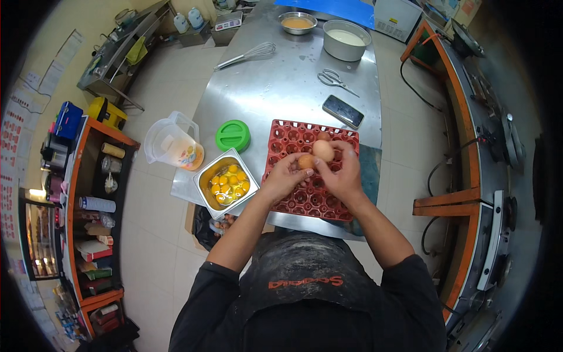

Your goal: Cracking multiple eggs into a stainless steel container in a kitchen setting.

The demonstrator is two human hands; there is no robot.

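Observation:
Both my hands are over a red plastic egg tray (323, 207) on the steel table. Between the fingers of my left hand (286, 176) is a brown egg (306, 162). My right hand (345, 174) holds a paler egg (323, 151), its thumb close to the brown one. Another egg (323, 136) sits in the tray just beyond them. Left of the tray stands a square steel pan (205, 198) containing several raw yolks (225, 187) in egg white. Most of the tray cups in sight hold no egg.
A plastic jug (169, 143) and green lid (233, 135) stand left. Farther up the steel table (281, 97) are a whisk (250, 56), scissors (334, 81), a phone (343, 111), a steel bowl (297, 22) and a round pan (347, 42). Eggshells (224, 223) fill a black-lined box below.

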